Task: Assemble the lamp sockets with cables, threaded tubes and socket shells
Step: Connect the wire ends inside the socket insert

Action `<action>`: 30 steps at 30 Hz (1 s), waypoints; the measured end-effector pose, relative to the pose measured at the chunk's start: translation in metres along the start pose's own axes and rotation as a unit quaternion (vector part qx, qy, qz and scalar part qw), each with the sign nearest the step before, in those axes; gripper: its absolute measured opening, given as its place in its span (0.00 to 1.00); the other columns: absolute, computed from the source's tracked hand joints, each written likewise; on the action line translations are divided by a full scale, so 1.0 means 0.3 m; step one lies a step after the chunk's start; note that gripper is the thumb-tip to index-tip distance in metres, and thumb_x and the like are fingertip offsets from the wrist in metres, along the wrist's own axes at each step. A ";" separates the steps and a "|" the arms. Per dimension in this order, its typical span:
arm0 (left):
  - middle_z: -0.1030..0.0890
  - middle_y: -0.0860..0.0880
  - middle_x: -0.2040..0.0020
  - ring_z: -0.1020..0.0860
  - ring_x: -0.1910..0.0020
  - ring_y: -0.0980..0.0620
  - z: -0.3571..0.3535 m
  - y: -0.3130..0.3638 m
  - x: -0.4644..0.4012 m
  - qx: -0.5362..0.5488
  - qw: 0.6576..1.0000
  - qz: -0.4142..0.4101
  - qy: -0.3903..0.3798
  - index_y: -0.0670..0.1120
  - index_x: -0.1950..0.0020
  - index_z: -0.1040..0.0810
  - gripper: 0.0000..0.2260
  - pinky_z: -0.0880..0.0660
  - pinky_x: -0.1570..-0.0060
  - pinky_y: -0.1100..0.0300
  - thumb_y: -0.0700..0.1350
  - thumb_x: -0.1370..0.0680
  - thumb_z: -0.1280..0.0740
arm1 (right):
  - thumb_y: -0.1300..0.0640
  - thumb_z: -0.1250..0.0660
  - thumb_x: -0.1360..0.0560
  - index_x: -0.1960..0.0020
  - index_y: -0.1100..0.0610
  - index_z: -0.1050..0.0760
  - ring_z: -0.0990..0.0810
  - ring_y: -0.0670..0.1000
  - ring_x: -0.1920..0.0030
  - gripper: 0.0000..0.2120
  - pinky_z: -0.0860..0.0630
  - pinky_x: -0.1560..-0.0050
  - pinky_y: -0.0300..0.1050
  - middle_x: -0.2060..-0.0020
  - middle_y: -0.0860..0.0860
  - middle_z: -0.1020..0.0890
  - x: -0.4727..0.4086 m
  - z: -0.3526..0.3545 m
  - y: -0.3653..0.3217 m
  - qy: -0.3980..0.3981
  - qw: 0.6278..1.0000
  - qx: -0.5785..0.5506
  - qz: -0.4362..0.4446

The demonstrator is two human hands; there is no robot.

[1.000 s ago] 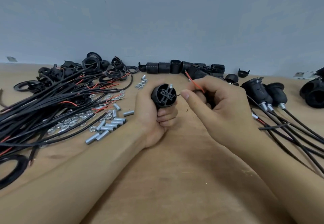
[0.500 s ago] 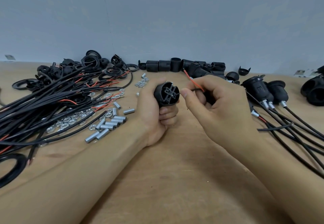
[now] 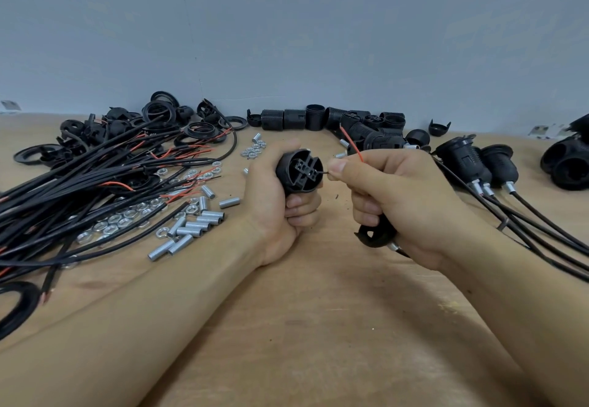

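Between the two hands, a thin black wire [image 3: 324, 172] runs from the right hand's [image 3: 398, 196] pinching thumb and forefinger to the ribbed end of the socket [image 3: 299, 171], which the left hand [image 3: 277, 202] grips upright above the table [image 3: 318, 327]. The right hand also clasps a black cap [image 3: 374, 236] in its lower fingers, and a red wire [image 3: 350, 142] rises from its knuckles. Left of the left hand lie cables [image 3: 95, 183], tubes [image 3: 191, 228] and nuts [image 3: 118, 223]; right of the right hand lie finished sockets [image 3: 471, 161].

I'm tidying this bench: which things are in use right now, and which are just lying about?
In use:
- black ribbed socket body, gripped by left hand
- thin black wire end, pinched by right hand
- red wire
- black cap

Lying about:
- silver threaded tubes
- silver nuts
- black cable bundle
- finished sockets
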State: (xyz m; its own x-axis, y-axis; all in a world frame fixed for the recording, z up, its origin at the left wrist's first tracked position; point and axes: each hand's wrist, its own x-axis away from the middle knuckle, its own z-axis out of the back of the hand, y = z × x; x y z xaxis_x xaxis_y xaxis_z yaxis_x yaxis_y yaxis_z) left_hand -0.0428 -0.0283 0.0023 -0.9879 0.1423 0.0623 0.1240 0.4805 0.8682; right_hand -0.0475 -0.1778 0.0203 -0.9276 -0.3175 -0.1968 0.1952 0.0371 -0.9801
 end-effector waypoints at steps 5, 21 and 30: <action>0.44 0.52 0.80 0.47 0.81 0.56 -0.002 0.000 0.002 -0.010 1.000 0.001 0.000 0.48 0.78 0.30 0.26 0.54 0.74 0.62 0.55 0.21 0.45 | 0.60 0.30 0.25 0.67 0.58 0.23 0.41 0.45 0.77 0.13 0.39 0.76 0.37 0.74 0.48 0.38 0.000 -0.007 -0.001 0.004 0.999 -0.032 -0.029; 0.41 0.54 0.80 0.47 0.81 0.56 -0.008 -0.015 -0.004 -0.050 0.998 -0.026 0.034 0.47 0.64 0.34 0.17 0.46 0.80 0.66 0.55 0.19 0.45 | 0.56 0.29 0.25 0.63 0.50 0.24 0.33 0.43 0.74 0.09 0.35 0.69 0.34 0.76 0.43 0.30 0.031 -0.050 0.015 0.124 0.932 0.257 0.223; 0.44 0.53 0.80 0.47 0.82 0.57 -0.002 -0.011 -0.004 -0.016 1.000 -0.006 0.017 0.44 0.64 0.33 0.18 0.50 0.80 0.67 0.54 0.20 0.46 | 0.58 0.29 0.26 0.57 0.54 0.19 0.29 0.41 0.70 0.02 0.34 0.64 0.30 0.69 0.44 0.23 0.031 -0.043 0.023 0.097 0.913 0.289 0.272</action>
State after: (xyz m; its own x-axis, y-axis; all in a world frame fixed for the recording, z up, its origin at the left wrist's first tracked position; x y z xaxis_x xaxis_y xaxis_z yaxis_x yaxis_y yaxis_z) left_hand -0.0420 -0.0306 -0.0002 -0.9918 0.1080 0.0680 0.1101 0.4544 0.8839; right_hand -0.0590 -0.1682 0.0115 -0.6710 -0.2258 -0.7062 0.7276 -0.3840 -0.5685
